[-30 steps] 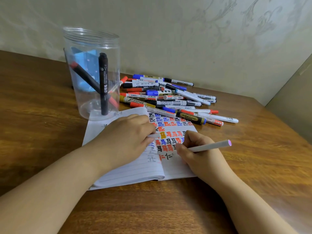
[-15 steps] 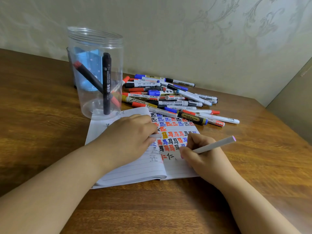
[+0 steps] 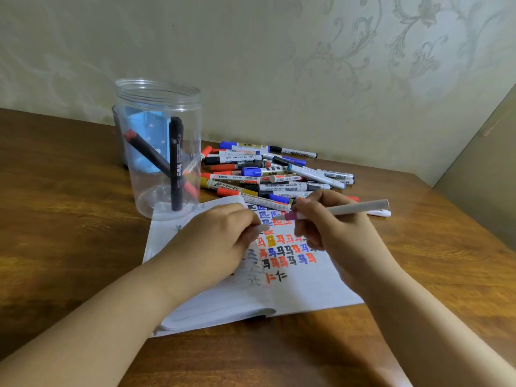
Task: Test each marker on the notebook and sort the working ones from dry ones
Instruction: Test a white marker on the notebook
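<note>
An open notebook (image 3: 304, 291) lies on the wooden table, its right page full of red, blue, black and gold test marks. My right hand (image 3: 332, 233) grips a slim white marker (image 3: 354, 209) above the page, its pink tip pointing left toward my left hand (image 3: 220, 241). That hand rests on the notebook's left page and pinches a small white cap (image 3: 261, 228). A pile of several markers (image 3: 268, 174) lies behind the notebook. A clear plastic jar (image 3: 159, 152) stands at the notebook's far left corner with a black and a red-ended marker inside.
A dark holder with something blue (image 3: 145, 135) stands behind the jar. The wall runs close behind the pile, and a panel (image 3: 491, 174) closes in the right side. Bare wood (image 3: 446, 261) shows left and right of the notebook.
My right hand has lifted the white marker off the page and swung its pink tip up and left toward the cap in my left hand. The view has tilted slightly.
</note>
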{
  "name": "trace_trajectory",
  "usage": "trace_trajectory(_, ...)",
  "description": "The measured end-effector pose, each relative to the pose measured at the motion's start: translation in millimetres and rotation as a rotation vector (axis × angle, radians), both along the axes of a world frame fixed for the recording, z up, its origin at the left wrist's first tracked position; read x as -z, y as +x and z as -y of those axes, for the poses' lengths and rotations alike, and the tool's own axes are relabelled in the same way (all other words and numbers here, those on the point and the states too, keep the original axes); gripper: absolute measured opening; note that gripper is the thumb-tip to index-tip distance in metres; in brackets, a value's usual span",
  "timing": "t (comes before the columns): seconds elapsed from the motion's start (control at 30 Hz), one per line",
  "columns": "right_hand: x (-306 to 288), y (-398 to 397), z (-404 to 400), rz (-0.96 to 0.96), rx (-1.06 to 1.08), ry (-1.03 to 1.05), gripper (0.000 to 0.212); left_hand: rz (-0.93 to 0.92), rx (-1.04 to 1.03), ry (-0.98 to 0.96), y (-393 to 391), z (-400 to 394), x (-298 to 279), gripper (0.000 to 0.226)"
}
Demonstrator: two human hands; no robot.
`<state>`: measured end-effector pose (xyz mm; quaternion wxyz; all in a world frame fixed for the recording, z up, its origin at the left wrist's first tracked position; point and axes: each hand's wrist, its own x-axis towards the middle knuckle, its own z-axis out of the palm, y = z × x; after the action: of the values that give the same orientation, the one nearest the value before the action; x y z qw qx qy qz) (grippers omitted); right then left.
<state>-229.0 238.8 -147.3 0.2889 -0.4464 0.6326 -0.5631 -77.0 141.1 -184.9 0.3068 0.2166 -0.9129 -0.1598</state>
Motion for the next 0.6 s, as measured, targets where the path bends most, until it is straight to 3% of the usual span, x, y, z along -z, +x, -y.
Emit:
trace_trajectory(0.07, 1.3, 2.1, 8.2, 0.052, 0.059, -0.044, 0.015, -0.015, -0.017, -0.002, 0.5, 0.6, -0.9, 0.041)
trace_trajectory(0.2, 17.7, 7.2, 15.0, 0.121, 0.107, -0.091, 0.022, -0.027, -0.046, -0.011, 0.1, 1.1, 0.5, 0.019)
trace_trajectory(0.6, 26.5, 2.2, 5.6, 0.201, 0.048, -0.138, 0.033, 0.022, 0.010, -0.031, -1.5, -0.4, 2.6, 0.012)
